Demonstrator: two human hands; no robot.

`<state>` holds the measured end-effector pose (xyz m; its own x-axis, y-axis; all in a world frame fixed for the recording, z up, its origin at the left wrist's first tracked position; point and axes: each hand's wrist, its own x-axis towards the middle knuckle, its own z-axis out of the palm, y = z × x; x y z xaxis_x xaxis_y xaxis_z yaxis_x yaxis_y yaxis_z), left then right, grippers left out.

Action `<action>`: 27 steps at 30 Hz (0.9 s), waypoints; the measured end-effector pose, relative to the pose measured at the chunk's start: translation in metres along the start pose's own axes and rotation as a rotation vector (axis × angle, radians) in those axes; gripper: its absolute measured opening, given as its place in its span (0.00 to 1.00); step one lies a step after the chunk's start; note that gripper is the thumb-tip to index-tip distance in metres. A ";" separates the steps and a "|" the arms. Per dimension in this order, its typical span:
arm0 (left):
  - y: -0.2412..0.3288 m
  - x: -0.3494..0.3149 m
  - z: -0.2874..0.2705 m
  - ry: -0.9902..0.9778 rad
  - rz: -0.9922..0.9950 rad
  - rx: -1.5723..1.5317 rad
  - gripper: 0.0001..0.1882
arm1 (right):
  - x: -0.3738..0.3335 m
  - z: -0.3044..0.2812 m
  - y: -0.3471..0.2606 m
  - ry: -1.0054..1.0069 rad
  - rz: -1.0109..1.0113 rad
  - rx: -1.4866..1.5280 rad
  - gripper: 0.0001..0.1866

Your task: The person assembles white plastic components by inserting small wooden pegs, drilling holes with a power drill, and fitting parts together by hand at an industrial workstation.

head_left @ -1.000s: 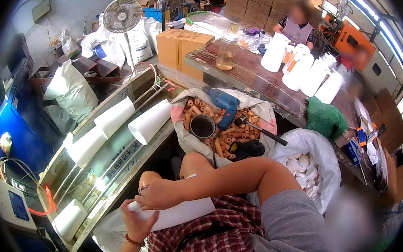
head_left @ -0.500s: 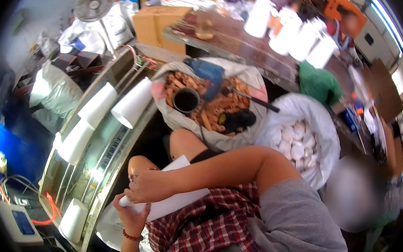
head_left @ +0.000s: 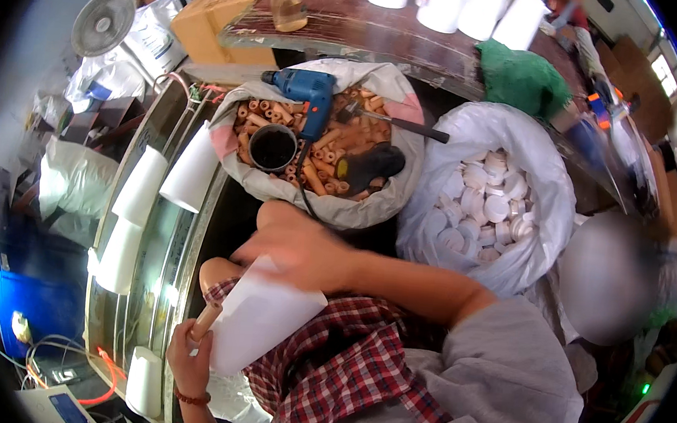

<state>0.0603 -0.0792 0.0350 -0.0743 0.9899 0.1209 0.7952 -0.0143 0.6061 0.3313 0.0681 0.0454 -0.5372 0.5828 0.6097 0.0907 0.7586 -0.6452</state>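
Observation:
On my lap lies a white tapered cylinder [head_left: 262, 317], smooth and cup-like. My left hand [head_left: 188, 359] is closed at its left end, with a short tan tube [head_left: 205, 320] in its fingers, against the white wall. Whether the tube is fixed to the cylinder I cannot tell. Above the cylinder's upper edge is my right hand [head_left: 296, 248], smeared by motion, its fingers unclear. Beyond my knees a sack [head_left: 339, 207] holds many tan tubes [head_left: 328, 141], a blue power drill [head_left: 308, 94], a dark round cup [head_left: 273, 147] and a hammer-like tool [head_left: 409, 127].
Right of the sack, a white plastic bag [head_left: 439, 140] holds round white discs [head_left: 482, 199]. At left, a lit trough [head_left: 201, 240] carries white cylinders [head_left: 140, 184] on rods. A wooden table [head_left: 353, 26] behind bears a jar [head_left: 287, 5] and more white cylinders; green cloth [head_left: 520, 75] hangs at its edge.
My right hand has lifted from the cylinder's left end, moving up and right, away from my left hand. The tan tube now shows in my left hand. The whole view has shifted.

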 end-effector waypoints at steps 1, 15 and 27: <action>-0.008 -0.008 0.000 0.022 -0.022 -0.005 0.15 | -0.014 -0.026 0.010 -0.150 0.173 -0.054 0.12; -0.024 0.004 0.006 0.082 -0.169 -0.217 0.23 | -0.376 -0.326 0.118 -0.184 1.261 -1.422 0.30; 0.005 0.039 0.009 -0.053 0.076 0.180 0.18 | -0.379 -0.331 0.182 -0.463 1.579 -1.587 0.30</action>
<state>0.0670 -0.0392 0.0361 0.0184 0.9930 0.1167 0.8924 -0.0689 0.4459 0.8290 0.0811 -0.1509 0.5295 0.8417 -0.1052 0.7355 -0.3938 0.5513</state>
